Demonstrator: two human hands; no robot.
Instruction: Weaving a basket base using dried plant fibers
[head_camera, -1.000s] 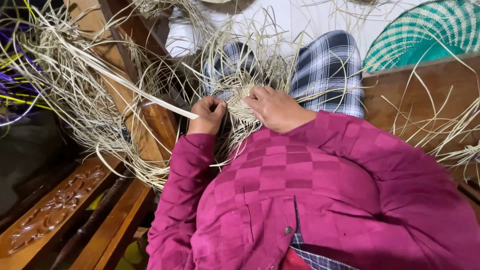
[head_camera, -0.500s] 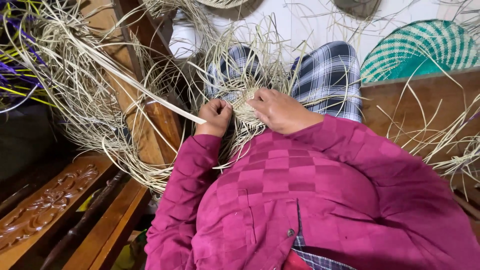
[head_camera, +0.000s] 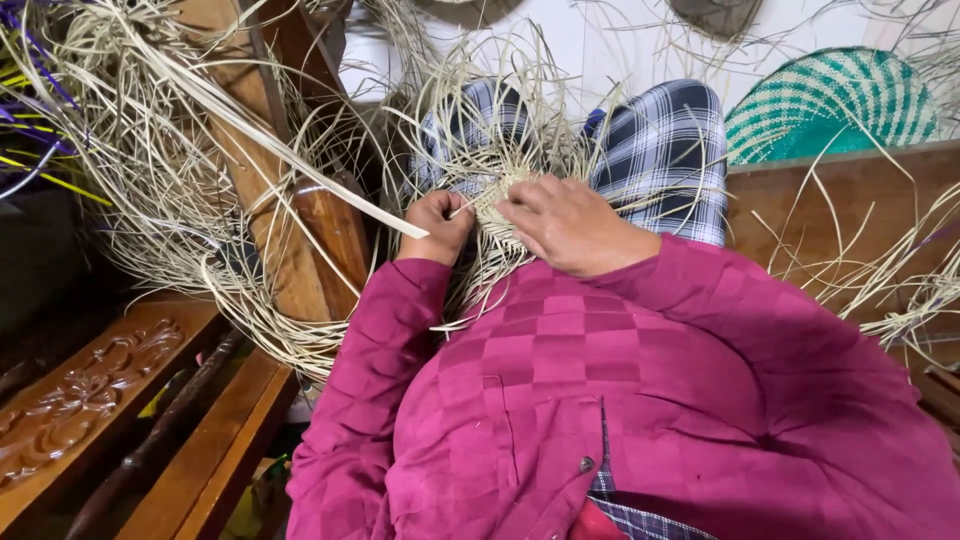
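Observation:
A small round woven straw piece (head_camera: 497, 192) lies on my lap, between my knees in blue-and-white plaid cloth (head_camera: 668, 140), with loose pale strands fanning out from its rim. My left hand (head_camera: 437, 226) is closed on a long flat pale strip (head_camera: 290, 170) that runs up and to the left from the fist. My right hand (head_camera: 570, 225) lies flat over the right side of the woven piece and presses it down, hiding part of it. My magenta checked sleeves fill the lower half of the view.
A big tangle of pale straw (head_camera: 150, 170) drapes over a wooden frame (head_camera: 300, 220) at left. A carved wooden board (head_camera: 80, 400) lies lower left. A green-and-white woven round fan (head_camera: 835, 100) leans behind a wooden panel (head_camera: 850, 210) at right. Purple and yellow strands (head_camera: 30, 60) hang far left.
Both hands have stayed on the woven piece with small finger shifts. The view has tilted slightly, so the lap and straw sit a little lower in the frame.

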